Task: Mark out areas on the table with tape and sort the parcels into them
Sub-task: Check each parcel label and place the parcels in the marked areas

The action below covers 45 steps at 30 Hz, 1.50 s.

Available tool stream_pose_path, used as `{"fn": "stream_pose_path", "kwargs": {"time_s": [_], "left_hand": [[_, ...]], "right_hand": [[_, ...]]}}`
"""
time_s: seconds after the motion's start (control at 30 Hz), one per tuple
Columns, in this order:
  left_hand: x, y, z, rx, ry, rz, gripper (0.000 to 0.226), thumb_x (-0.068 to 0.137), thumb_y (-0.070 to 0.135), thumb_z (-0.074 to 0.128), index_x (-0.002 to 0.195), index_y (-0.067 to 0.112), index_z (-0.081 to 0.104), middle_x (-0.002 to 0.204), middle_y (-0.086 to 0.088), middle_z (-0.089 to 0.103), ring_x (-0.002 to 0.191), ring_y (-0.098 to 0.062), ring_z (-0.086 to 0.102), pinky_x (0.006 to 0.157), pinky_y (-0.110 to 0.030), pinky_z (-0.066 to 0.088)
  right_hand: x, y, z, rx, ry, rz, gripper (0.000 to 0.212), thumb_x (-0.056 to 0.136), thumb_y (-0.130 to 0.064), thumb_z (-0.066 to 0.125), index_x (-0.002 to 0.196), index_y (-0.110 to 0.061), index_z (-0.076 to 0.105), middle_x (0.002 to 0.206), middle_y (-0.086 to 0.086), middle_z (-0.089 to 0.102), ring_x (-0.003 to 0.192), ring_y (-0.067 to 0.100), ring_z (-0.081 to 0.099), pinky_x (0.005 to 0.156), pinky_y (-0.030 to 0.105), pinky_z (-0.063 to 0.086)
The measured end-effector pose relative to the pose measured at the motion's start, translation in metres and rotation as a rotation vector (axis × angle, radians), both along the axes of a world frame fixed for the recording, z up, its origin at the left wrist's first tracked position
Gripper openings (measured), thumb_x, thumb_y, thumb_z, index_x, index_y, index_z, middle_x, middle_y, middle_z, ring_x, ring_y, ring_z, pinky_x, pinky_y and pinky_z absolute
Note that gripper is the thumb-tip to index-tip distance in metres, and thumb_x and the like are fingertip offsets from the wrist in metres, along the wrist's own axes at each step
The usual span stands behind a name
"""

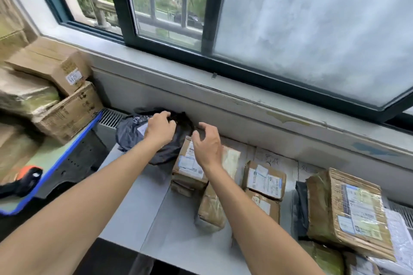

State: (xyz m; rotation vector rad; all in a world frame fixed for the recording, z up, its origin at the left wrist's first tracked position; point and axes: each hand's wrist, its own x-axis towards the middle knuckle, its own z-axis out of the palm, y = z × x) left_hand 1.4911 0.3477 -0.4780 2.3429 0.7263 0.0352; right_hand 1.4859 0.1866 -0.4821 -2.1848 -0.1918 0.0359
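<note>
The left hand point(159, 128) gripped the black bag point(129, 134) at the far edge of the grey table point(143, 207). The right hand point(206, 145) hovered just right of the bag, fingers spread, loosely curled, empty. The slack plastic might slip from that one-handed grip, or drag the cardboard parcels point(264, 179) beside the bag askew. Above the bag stood a window point(169, 6).

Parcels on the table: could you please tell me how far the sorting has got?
Several brown parcels already lie grouped on the table. The left hand grips a black bag parcel; the right hand hovers open. Cardboard boxes stacked at the left seem unsorted; tape lines are not clear.
</note>
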Motion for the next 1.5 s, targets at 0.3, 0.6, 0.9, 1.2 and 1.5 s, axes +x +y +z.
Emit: {"fn": "stream_pose_path", "kwargs": {"time_s": [0.3, 0.6, 0.9, 1.2, 1.5], "left_hand": [[-0.046, 0.100, -0.050, -0.016, 0.203, 0.133, 0.038, 0.089, 0.021, 0.054, 0.125, 0.009, 0.058, 0.128, -0.020, 0.057, 0.122, -0.040, 0.049, 0.098, -0.043, 0.044], [-0.060, 0.133, -0.076, -0.074, 0.276, 0.131, 0.041, 0.092, 0.025, 0.052, 0.131, 0.012, 0.053, 0.133, -0.016, 0.050, 0.125, -0.036, 0.045, 0.098, -0.040, 0.041], [-0.054, 0.118, -0.093, -0.899, 0.196, 0.647, 0.057, 0.086, 0.018, 0.070, 0.135, 0.001, 0.045, 0.127, -0.015, 0.057, 0.110, -0.032, 0.057, 0.089, -0.040, 0.047], [-0.041, 0.110, -0.104, -1.244, -0.034, 0.867, 0.051, 0.082, 0.012, 0.074, 0.128, 0.004, 0.052, 0.115, -0.016, 0.067, 0.096, -0.030, 0.068, 0.081, -0.046, 0.057], [-0.054, 0.143, -0.078, -1.243, -0.220, 0.892, 0.028, 0.081, 0.013, 0.063, 0.109, 0.009, 0.060, 0.099, -0.009, 0.069, 0.072, -0.021, 0.065, 0.066, -0.031, 0.055]], "right_hand": [[-0.012, 0.110, -0.031, -0.339, 0.051, 0.376, 0.043, 0.095, -0.019, 0.053, 0.137, -0.009, 0.052, 0.139, 0.009, 0.050, 0.129, 0.026, 0.045, 0.106, 0.035, 0.036], [-0.004, 0.148, -0.060, -0.515, 0.165, 0.406, 0.050, 0.094, -0.019, 0.051, 0.143, -0.012, 0.042, 0.143, 0.011, 0.042, 0.130, 0.030, 0.043, 0.102, 0.042, 0.041], [0.080, 0.125, -0.070, -1.014, 0.230, 0.203, 0.043, 0.090, -0.026, 0.054, 0.129, -0.009, 0.050, 0.137, 0.019, 0.050, 0.127, 0.038, 0.045, 0.107, 0.046, 0.032], [0.101, 0.114, -0.067, -0.787, 0.520, 0.144, 0.025, 0.083, -0.027, 0.066, 0.076, -0.010, 0.049, 0.089, 0.007, 0.059, 0.091, 0.031, 0.057, 0.100, 0.045, 0.046], [0.090, 0.124, -0.039, -0.237, 0.506, 0.045, 0.027, 0.078, -0.035, 0.068, 0.085, -0.016, 0.049, 0.079, 0.007, 0.052, 0.075, 0.022, 0.050, 0.066, 0.033, 0.040]]}}
